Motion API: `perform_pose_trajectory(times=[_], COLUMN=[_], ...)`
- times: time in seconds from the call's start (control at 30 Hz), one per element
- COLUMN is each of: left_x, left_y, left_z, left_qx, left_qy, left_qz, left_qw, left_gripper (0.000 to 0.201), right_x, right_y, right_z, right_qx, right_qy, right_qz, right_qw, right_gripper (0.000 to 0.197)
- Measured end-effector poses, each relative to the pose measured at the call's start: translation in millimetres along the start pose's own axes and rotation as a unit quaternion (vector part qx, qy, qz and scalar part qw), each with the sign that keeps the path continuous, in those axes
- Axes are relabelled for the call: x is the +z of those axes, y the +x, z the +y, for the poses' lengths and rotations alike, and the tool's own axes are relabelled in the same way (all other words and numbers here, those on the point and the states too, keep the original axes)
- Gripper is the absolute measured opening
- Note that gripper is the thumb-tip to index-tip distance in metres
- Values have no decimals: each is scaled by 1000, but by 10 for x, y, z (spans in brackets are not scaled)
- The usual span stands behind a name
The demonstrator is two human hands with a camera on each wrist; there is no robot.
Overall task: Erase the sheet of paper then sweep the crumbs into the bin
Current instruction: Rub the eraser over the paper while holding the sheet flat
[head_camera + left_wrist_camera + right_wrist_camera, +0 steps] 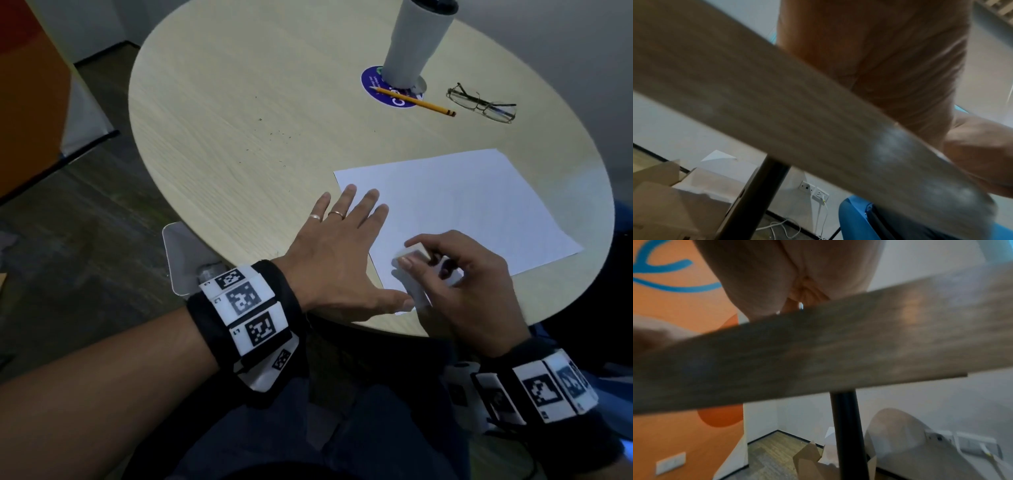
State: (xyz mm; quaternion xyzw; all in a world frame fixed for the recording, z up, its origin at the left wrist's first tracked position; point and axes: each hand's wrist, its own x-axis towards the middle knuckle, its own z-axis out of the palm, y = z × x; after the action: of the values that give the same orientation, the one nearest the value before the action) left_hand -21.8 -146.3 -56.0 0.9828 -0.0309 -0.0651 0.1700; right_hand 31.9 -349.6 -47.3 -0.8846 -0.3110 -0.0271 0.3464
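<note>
Eraser (pixel 412 255) pinched in right hand (pixel 466 291), pressed on near-left corner of the sheet of paper (pixel 455 209).
Left hand (pixel 337 253) lies flat, fingers spread, across the sheet's left edge on the table (pixel 219 113). Sheet's long axis runs left-near to right-far, ahead of the right hand, which is nearer. Crumbs (pixel 274 137) lie far-left, closer to the left hand. Only the head view shows these; wrist views show palms and table rim.

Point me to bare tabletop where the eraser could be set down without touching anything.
Best: the wide bare strip of table left of the tumbler, beyond the crumbs. Also the band between the pencil and the paper. Crowded: the near edge, where the left hand presses the sheet and the right hand pinches the eraser.
</note>
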Motion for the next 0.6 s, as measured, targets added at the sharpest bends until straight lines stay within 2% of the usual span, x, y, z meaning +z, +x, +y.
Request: perform_pose_trajectory(times=[0.13,0.2,0.3,0.43,0.6], left_x=[-2,-7,-21,-129,-208], left_y=[4,6,2,8,23], left_z=[-57,-68,-89,-169,-169], left_qx=[7,10,20,36,29], left_qy=[19,26,33,-4,2], left_qz=[-11,-16,-20,-50,-71], left_qw=[1000,999,999,998,997], left_gripper=[137,139,138,111,77], right_x=[-48,-157,-206,-45,-131], right_y=[44,30,77,83,5], right_z=[-14,-8,-9,-14,-44], right_qx=[-73,-104,-128,-134,-119], right_qy=[-48,-62,-99,-116,-105], right_qz=[-89,-143,-155,-112,-133], right_qw=[992,982,975,978,978], right_gripper=[3,5,6,10,12])
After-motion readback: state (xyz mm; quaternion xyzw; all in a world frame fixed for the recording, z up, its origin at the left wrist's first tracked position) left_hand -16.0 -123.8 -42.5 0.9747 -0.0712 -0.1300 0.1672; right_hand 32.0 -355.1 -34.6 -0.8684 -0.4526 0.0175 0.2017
